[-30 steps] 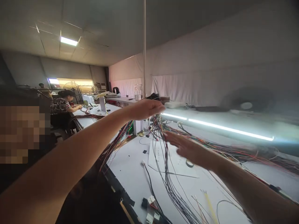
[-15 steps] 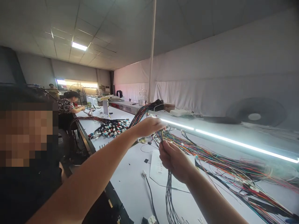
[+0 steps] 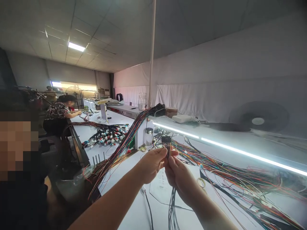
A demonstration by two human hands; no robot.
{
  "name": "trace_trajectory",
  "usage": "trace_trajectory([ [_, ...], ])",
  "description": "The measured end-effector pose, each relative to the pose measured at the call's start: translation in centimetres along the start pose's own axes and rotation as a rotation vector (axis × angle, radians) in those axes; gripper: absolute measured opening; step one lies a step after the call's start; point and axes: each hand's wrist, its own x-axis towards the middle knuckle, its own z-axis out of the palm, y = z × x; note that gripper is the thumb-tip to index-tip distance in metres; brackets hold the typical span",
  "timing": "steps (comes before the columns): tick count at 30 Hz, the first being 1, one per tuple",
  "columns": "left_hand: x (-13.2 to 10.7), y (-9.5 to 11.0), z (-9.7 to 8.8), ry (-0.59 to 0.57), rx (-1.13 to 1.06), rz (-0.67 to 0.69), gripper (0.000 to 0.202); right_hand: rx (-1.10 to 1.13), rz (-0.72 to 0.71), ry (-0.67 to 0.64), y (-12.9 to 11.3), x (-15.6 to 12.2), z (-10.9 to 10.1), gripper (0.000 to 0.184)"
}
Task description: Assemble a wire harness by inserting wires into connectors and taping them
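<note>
A wire harness hangs from my hands, with a black connector (image 3: 166, 139) at its upper end and a bundle of dark wires (image 3: 172, 207) running down below. My left hand (image 3: 153, 163) is closed with thumb and fingers on the wires just under the connector. Right beside it, a little lower, my right hand (image 3: 178, 175) wraps round the same bundle. Under both hands lies a white printed sheet (image 3: 165, 196) on the table. A single black cable (image 3: 149, 206) lies to the left of the hanging wires.
A long pile of coloured wires (image 3: 220, 163) stretches along the right beneath a light strip (image 3: 240, 151). Another bundle (image 3: 134, 131) drapes off the shelf. White connectors (image 3: 107, 135) are heaped at left, near a glass jar (image 3: 149, 139). A person (image 3: 14, 153) is close on the left.
My left hand has come down from the bundle's top to beside my right hand, uncovering the black connector. The view has shifted slightly.
</note>
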Motion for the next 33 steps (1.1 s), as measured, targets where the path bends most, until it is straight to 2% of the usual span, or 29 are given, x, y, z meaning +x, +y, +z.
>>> trace_trajectory([
  [2, 0.0, -0.8, 0.0, 0.024, -0.040, -0.003, 0.032, -0.213, -0.049, -0.096, -0.5, 0.5, -1.7, 0.043],
  [4, 0.4, -0.9, 0.0, 0.023, -0.012, -0.005, 0.029, -0.532, -0.140, -0.138, -2.1, 0.9, -4.1, 0.045],
  [6, 0.9, -0.8, 0.3, 0.007, 0.031, -0.013, 0.027, -0.749, -0.226, -0.019, -4.4, 1.2, -6.2, 0.042],
  [8, 1.5, -1.0, 0.8, -0.035, 0.019, -0.058, 0.026, -0.751, -0.315, 0.018, -6.7, 1.3, -7.5, 0.043],
  [10, 1.8, -1.6, 1.6, -0.090, -0.086, -0.141, 0.023, -0.730, -0.337, -0.064, -8.5, 1.4, -7.5, 0.044],
  [12, 1.8, -2.6, 2.6, -0.101, -0.281, -0.193, 0.019, -0.773, -0.310, -0.128, -9.6, 1.5, -7.0, 0.038],
  [16, 1.1, -4.2, 4.1, -0.090, -0.643, -0.199, 0.019, -0.813, -0.281, -0.186, -10.5, 1.4, -6.4, 0.029],
  [20, 0.4, -4.8, 4.5, -0.147, -0.730, -0.256, 0.022, -0.582, -0.208, -0.297, -10.2, 0.6, -6.8, 0.035],
  [24, 0.0, -5.4, 4.5, -0.162, -0.589, -0.312, 0.020, -0.466, -0.162, -0.304, -9.1, -0.2, -7.1, 0.033],
  [30, -0.6, -6.7, 5.3, 0.135, -0.013, -0.040, 0.024, -0.427, -0.216, -0.215, -7.8, -0.4, -7.4, 0.030],
  [33, -0.6, -6.9, 5.3, 0.136, 0.085, -0.056, 0.023, -0.487, -0.229, -0.229, -7.5, -0.4, -7.5, 0.031],
])
